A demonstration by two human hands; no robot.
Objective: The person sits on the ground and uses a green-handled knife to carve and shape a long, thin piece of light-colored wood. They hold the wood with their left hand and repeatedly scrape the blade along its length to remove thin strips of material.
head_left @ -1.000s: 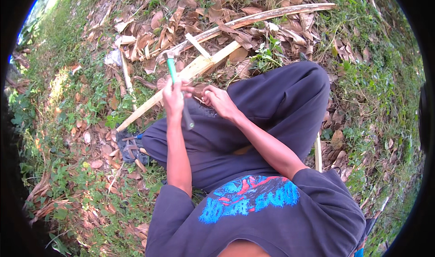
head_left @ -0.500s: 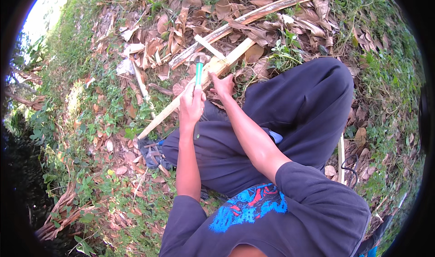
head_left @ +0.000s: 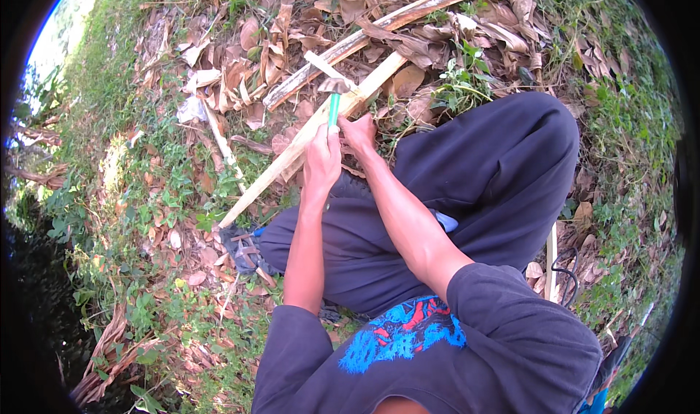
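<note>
My left hand (head_left: 321, 160) is closed round the green handle of a hammer (head_left: 334, 107). The metal hammer head lies over the spot where a short wooden crosspiece (head_left: 321, 64) meets a long pale wooden strip (head_left: 273, 167). Close to this joint, my right hand (head_left: 359, 131) is closed at the strip's near edge, with its fingertips partly hidden. The strip slants from beside my left foot up to the leaves at the far right. Whether a nail sits under the hammer head is too small to tell.
A bark-edged wooden pole (head_left: 397, 21) lies on dry leaves beyond the strip. My bent leg (head_left: 503, 151) in dark trousers rises at the right. A thin stick (head_left: 221, 144) lies on the left, and another pale wooden piece (head_left: 551, 261) is behind my leg.
The hammer has moved right and swung down from beside the strip onto the joint. My left hand has shifted right with it, while my right hand stays almost in place.
</note>
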